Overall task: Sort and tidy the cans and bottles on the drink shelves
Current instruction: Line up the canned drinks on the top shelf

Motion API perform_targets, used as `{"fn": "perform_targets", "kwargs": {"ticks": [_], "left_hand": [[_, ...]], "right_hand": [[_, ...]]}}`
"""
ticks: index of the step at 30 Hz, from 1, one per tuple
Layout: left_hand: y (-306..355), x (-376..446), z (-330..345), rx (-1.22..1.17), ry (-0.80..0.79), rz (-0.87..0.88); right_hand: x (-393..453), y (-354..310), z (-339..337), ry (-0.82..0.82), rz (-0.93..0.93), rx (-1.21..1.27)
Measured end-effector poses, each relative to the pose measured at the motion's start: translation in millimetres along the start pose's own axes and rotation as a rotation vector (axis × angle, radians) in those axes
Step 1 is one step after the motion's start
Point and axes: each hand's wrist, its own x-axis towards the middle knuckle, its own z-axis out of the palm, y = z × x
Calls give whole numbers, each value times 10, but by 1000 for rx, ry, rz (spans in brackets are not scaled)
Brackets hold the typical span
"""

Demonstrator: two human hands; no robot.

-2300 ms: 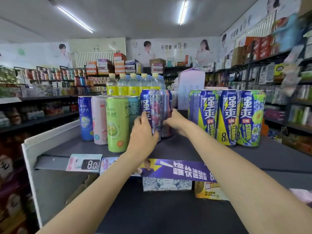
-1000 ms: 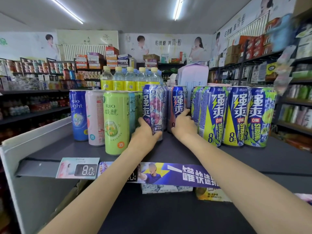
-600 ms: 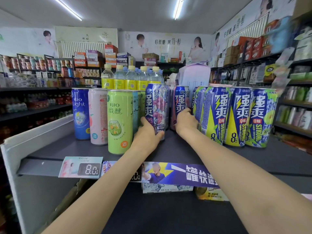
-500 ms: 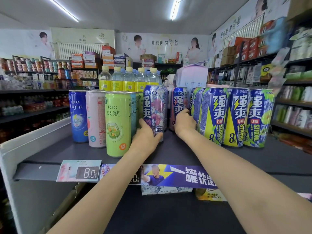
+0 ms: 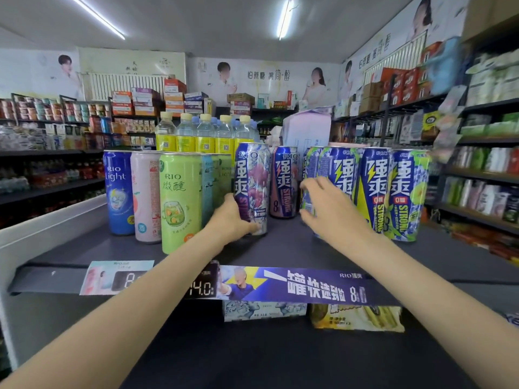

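- Grip, left: the left hand (image 5: 231,220) wraps the lower body of the purple grape can (image 5: 252,189), thumb on its front and fingers round the far side; the can stands upright near the middle of the shelf (image 5: 280,248), set back from the front edge.
- Grip, right: the right hand (image 5: 330,209) hangs wide with fingers spread and holds nothing, just in front of the leftmost lime can (image 5: 341,175) of the row toward the shelf's right end; contact cannot be told.
- Handling (judged): a tall, slim metal can, probably full and so moderately heavy; rigid wall, smooth printed skin that may slip; tips easily if pushed high. Best held low to mid body, or slid on its base.
- Behind: a dark blue can (image 5: 285,182) stands between the grape can and the lime row.
- Left: a green can (image 5: 179,200), a pink can (image 5: 146,195) and a blue can (image 5: 118,189) stand toward the shelf's left end.
- Rear edge: yellow-labelled bottles (image 5: 196,136).
- Front edge: a purple price strip (image 5: 309,286).
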Motion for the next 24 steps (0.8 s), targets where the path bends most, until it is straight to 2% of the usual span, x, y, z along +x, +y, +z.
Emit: {"fn": "perform_targets", "kwargs": {"ticks": [2,3,5,9,17,24], "left_hand": [[88,38,52,64,-49,10],[134,63,94,95,-65,18],[210,123,208,130,-79,31],[304,245,445,169,-59,25],[373,400,652,130,-61,30],[423,361,726,325,47,69]], "right_hand": [[-105,185,-51,220,-133,-91],[-128,275,-49,308,-145,-144],[-111,422,-34,369,-83,-213],[-61,564,92,351,12,-246],[-78,617,184,334,-14,-91],[-88,569,183,313,-15,-77]]}}
